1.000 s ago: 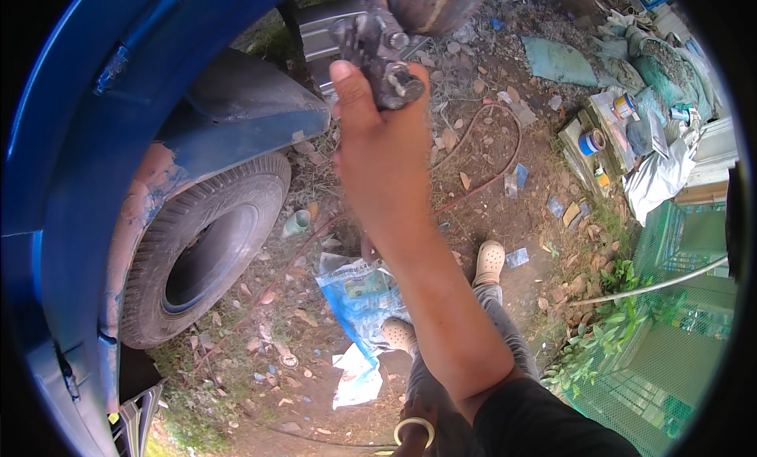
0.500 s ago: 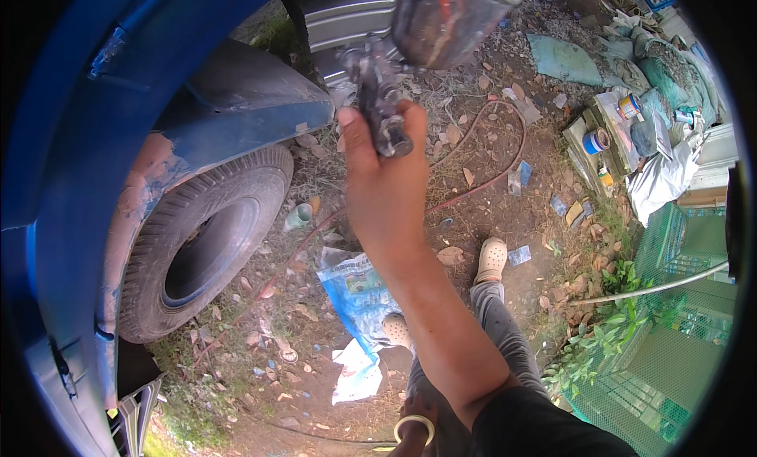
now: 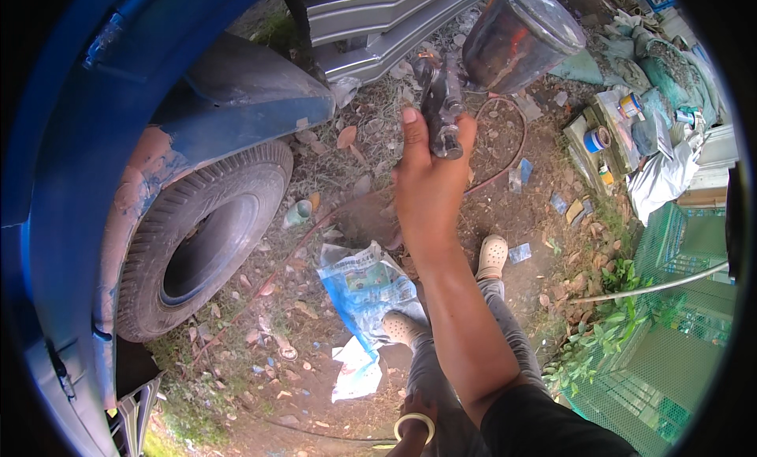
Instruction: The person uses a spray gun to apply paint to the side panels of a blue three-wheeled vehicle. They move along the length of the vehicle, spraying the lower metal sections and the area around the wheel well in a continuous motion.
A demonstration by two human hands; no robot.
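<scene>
In my right hand is a spray gun with a dark, paint-stained cup at its right side. My fingers wrap round the grip and the thumb stands up on the left. The gun is held out over the ground, right of a blue vehicle's body panel and its tyre. Pinkish filler covers part of the wheel arch edge. My left hand, with a pale bangle at the wrist, lies against my left thigh; its fingers are hard to make out.
A red hose curls across the leaf-strewn ground. Newspaper stained blue lies by my left shoe. Grey metal panels stand at the far side. Paint cans sit on boards to the right, near sacks and green netting.
My right hand has moved to the right with the spray gun, away from the blue panel. My left hand stays at my thigh.
</scene>
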